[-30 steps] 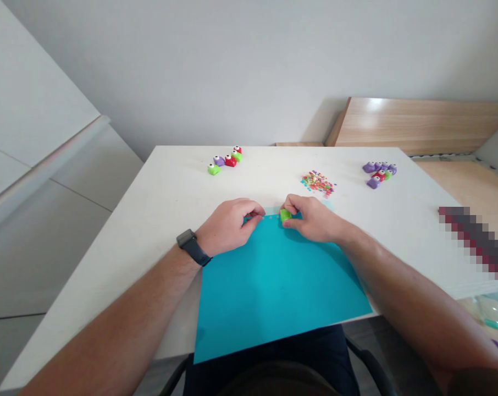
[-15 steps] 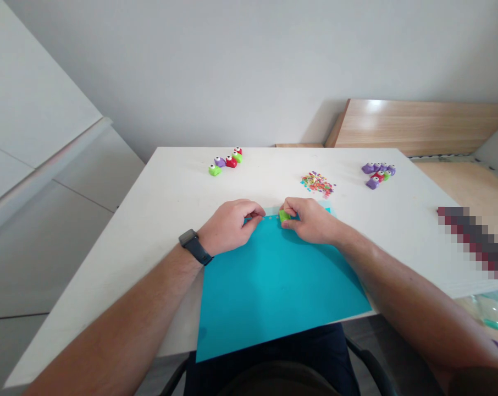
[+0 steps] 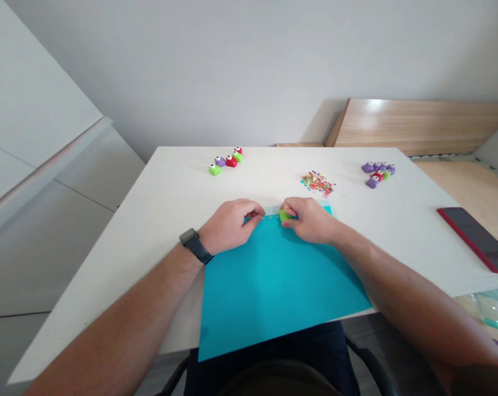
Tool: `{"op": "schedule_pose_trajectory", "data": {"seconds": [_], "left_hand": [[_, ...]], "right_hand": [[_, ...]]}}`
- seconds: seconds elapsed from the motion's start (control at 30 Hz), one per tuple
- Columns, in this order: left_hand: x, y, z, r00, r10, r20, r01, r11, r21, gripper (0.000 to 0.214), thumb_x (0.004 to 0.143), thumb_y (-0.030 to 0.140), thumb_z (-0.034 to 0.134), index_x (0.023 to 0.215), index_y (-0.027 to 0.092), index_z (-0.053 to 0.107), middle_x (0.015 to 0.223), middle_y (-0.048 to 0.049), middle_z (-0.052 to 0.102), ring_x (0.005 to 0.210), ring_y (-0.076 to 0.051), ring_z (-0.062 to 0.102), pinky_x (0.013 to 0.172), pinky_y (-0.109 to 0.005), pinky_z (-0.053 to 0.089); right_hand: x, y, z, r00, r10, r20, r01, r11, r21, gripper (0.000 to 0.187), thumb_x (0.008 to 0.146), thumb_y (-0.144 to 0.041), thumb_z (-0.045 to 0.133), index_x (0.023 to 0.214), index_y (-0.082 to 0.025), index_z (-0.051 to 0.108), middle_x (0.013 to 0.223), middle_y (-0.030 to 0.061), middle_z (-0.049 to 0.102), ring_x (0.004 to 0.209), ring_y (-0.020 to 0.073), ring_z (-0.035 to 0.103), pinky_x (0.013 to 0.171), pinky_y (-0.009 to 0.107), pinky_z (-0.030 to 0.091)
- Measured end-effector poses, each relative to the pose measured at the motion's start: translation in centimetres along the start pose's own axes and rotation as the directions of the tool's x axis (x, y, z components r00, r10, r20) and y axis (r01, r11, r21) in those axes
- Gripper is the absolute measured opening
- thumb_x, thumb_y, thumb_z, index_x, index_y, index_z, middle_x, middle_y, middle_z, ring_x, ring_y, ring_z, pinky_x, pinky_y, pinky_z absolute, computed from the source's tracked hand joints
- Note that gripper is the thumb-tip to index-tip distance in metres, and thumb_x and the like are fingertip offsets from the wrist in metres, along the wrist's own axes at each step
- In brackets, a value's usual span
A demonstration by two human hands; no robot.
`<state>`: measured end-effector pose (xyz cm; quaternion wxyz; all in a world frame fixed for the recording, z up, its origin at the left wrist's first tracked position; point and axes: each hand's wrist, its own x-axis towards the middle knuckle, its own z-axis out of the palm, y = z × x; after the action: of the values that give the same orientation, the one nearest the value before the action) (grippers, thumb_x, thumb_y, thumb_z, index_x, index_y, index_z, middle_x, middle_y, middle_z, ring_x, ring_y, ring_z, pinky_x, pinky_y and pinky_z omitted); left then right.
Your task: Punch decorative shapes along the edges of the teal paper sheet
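A turquoise sheet of paper (image 3: 280, 286) lies flat, its near edge hanging past the table's front. At its far edge my left hand (image 3: 234, 221), with a dark watch on the wrist, pinches the paper between thumb and fingertips. Close by on the right, my right hand (image 3: 313, 220) grips a small green craft paper punch (image 3: 284, 215) set on that same edge. My fingers cover part of the punch. Between both hands, small punched marks (image 3: 270, 217) run along the edge.
Beyond the sheet lies a heap of colourful paper confetti (image 3: 318, 183). Several punches with googly eyes (image 3: 231, 161) stand at the back left, and more punches (image 3: 378, 175) at the back right. A phone in a red case (image 3: 477, 236) rests at the right edge of the white table (image 3: 150, 220).
Both hands stay almost where they were, still holding the paper and the green punch. The sheet's near-left corner has shifted very slightly.
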<state>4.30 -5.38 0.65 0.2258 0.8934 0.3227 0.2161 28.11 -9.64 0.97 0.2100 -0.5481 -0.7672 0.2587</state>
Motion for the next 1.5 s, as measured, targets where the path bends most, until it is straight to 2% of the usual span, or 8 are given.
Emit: {"op": "schedule_pose_trajectory", "data": {"seconds": [0.17, 0.4, 0.6, 0.8, 1.3, 1.5], "left_hand": [[0.0, 0.0, 0.0, 1.0, -0.01, 0.007, 0.01, 1.0, 0.0, 0.019, 0.094, 0.025, 0.055, 0.099, 0.02, 0.072, 0.097, -0.0039, 0.073, 0.087, -0.019, 0.067, 0.079, -0.032, 0.051], [0.0, 0.1, 0.0, 1.0, -0.015, 0.007, 0.015, 1.0, -0.003, 0.018, 0.095, 0.025, 0.055, 0.1, 0.021, 0.072, 0.098, -0.0034, 0.073, 0.088, -0.019, 0.067, 0.08, -0.032, 0.05], [0.0, 0.1, 0.0, 1.0, -0.017, 0.014, 0.017, 1.0, 0.002, 0.018, 0.095, 0.025, 0.055, 0.1, 0.02, 0.071, 0.098, -0.0037, 0.073, 0.086, -0.018, 0.066, 0.079, -0.032, 0.05], [-0.1, -0.1, -0.1, 1.0, -0.02, 0.012, 0.021, 1.0, -0.011, 0.018, 0.095, 0.026, 0.055, 0.1, 0.02, 0.071, 0.097, -0.0031, 0.072, 0.087, -0.018, 0.065, 0.08, -0.031, 0.049], [-0.1, -0.3, -0.2, 0.999, -0.038, 0.0, 0.038, 0.999, 0.001, 0.018, 0.095, 0.028, 0.056, 0.1, 0.021, 0.071, 0.097, -0.002, 0.072, 0.087, -0.017, 0.065, 0.08, -0.031, 0.048], [0.1, -0.3, 0.0, 0.998, -0.055, 0.003, 0.055, 0.998, 0.008, 0.021, 0.095, 0.038, 0.06, 0.099, 0.021, 0.071, 0.096, -0.0018, 0.072, 0.088, -0.017, 0.065, 0.079, -0.031, 0.048]], "right_hand": [[0.0, 0.0, -0.1, 1.0, 0.006, -0.006, -0.006, 1.0, -0.001, 0.031, 0.079, -0.024, 0.067, 0.073, -0.02, 0.037, 0.069, -0.0038, 0.054, 0.067, 0.0123, 0.046, 0.064, 0.025, 0.031], [-0.4, 0.2, -1.1, 0.999, -0.04, 0.03, 0.037, 0.996, 0.075, 0.03, 0.082, -0.027, 0.065, 0.075, -0.021, 0.037, 0.088, 0.0013, 0.066, 0.077, 0.0156, 0.056, 0.073, 0.028, 0.039], [-0.7, 0.7, -2.1, 0.997, -0.073, -0.006, 0.074, 0.991, 0.112, 0.025, 0.082, -0.022, 0.062, 0.074, -0.021, 0.038, 0.093, 0.0037, 0.067, 0.084, 0.0176, 0.059, 0.078, 0.03, 0.042], [-1.0, 0.9, -2.7, 0.997, -0.08, -0.004, 0.079, 0.982, 0.174, 0.026, 0.081, -0.02, 0.062, 0.073, -0.021, 0.037, 0.093, 0.0038, 0.068, 0.087, 0.0177, 0.061, 0.078, 0.029, 0.042], [-0.9, 0.9, -2.5, 0.996, -0.064, 0.058, 0.055, 0.987, 0.148, 0.028, 0.081, -0.024, 0.065, 0.073, -0.02, 0.039, 0.083, -0.0004, 0.064, 0.079, 0.0145, 0.058, 0.072, 0.026, 0.04], [-0.9, 0.9, -2.3, 0.997, -0.051, 0.064, 0.043, 0.993, 0.108, 0.028, 0.08, -0.023, 0.066, 0.072, -0.02, 0.039, 0.079, -0.0012, 0.062, 0.075, 0.0132, 0.054, 0.071, 0.026, 0.038]]}}
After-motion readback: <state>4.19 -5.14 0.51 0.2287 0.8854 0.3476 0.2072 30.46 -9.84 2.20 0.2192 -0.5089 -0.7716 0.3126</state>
